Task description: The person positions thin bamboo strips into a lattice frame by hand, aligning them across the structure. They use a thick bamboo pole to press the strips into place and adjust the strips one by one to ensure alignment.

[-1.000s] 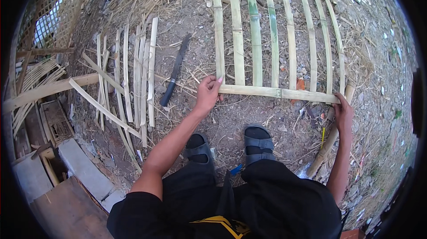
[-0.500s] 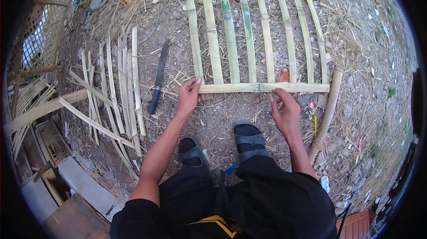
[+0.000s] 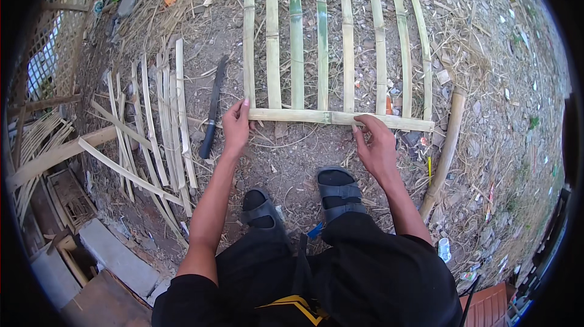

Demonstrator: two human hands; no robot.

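- Frame (image 3: 347, 41) of pale bamboo, lying on the ground across the upper middle of the picture; its far rail runs along the top edge.
- Eight slats (image 3: 274, 53) run up and down in it, spaced apart; the third and fourth from the left have dark green patches.
- Near rail (image 3: 292, 116) crosses the slats' lower ends, close to the picture's centre.
- Left hand (image 3: 236, 125) at the near rail's left end — nearly closed, thumb on top at the corner, other fingers bent lower, pinching the frame there.
- Right hand (image 3: 377, 146) at the near rail, right of centre: fingers curled, thumb and forefinger a little apart at the rail's lower edge. Whether it has hold of the rail, I cannot tell.
- Knife (image 3: 215, 96) left of the frame, apart from it, blade up the picture and dark handle toward the bottom.
- Strips (image 3: 183, 102) of split bamboo left of the knife, mostly lengthwise, some crossing.
- Pole (image 3: 449, 144) right of the frame, slanting down toward lower centre.
- Sandals (image 3: 339, 196), dark, on the person's feet at lower centre.
- Plank (image 3: 58, 156) at the left, reaching under the strips; lattice (image 3: 45, 59) upper left — grey block (image 3: 118, 257) lower left.
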